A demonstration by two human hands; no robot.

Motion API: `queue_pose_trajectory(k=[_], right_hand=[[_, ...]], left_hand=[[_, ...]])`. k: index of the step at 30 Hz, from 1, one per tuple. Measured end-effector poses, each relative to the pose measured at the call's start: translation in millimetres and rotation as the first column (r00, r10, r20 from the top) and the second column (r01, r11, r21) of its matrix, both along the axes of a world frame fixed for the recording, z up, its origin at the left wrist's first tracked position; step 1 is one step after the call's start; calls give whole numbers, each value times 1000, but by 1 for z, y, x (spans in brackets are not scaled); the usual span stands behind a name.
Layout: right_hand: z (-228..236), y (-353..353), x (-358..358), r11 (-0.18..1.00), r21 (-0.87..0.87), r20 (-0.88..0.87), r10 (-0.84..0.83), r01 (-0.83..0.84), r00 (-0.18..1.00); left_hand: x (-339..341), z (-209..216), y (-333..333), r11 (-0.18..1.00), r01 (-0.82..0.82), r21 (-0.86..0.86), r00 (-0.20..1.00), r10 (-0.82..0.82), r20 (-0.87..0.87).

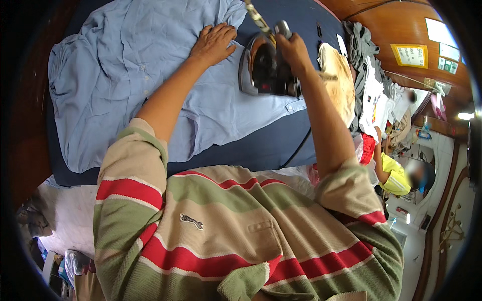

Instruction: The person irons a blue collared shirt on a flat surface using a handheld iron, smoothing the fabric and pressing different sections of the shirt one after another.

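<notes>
A light blue button-up shirt [120, 95] lies spread and somewhat wrinkled over a dark blue padded surface [226, 145]. My left hand [215, 44] rests flat on the shirt near its far edge, fingers stretched out. My right hand [293, 52] is wrapped round the handle of a clothes iron [266, 70]. The iron is at the shirt's right part, close to a sleeve whose buttoned cuff [295, 106] points right. Whether its soleplate touches the cloth, I cannot tell. A patterned cord [257, 17] rises from the iron's far end.
Right of the iron lies a folded cream cloth [339, 85]. Grey garments [360, 45] and a white printed garment [372, 95] are heaped beyond it. A black cable [299, 149] hangs over the near edge. A person in a yellow top [395, 175] is at the right. A wooden wall [386, 25] stands there too.
</notes>
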State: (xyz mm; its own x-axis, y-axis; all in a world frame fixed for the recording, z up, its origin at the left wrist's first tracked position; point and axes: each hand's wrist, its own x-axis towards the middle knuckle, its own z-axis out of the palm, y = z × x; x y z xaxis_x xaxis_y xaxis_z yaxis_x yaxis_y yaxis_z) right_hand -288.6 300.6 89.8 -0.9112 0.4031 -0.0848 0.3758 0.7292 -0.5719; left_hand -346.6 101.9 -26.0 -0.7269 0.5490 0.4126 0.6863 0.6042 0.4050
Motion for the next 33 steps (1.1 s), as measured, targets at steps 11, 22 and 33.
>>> queue_pose_trajectory(k=[11, 22, 33], right_hand=[[20, 48, -30, 863, 101, 122, 482, -494, 867], [44, 65, 4, 757, 166, 180, 607, -632, 774], [51, 39, 40, 322, 238, 326, 862, -916, 388]], left_hand=[[2, 5, -2, 991, 5, -132, 999, 0, 39], [82, 31, 3, 940, -340, -40, 931, 330, -153], [200, 20, -32, 652, -723, -227, 679, 732, -59]])
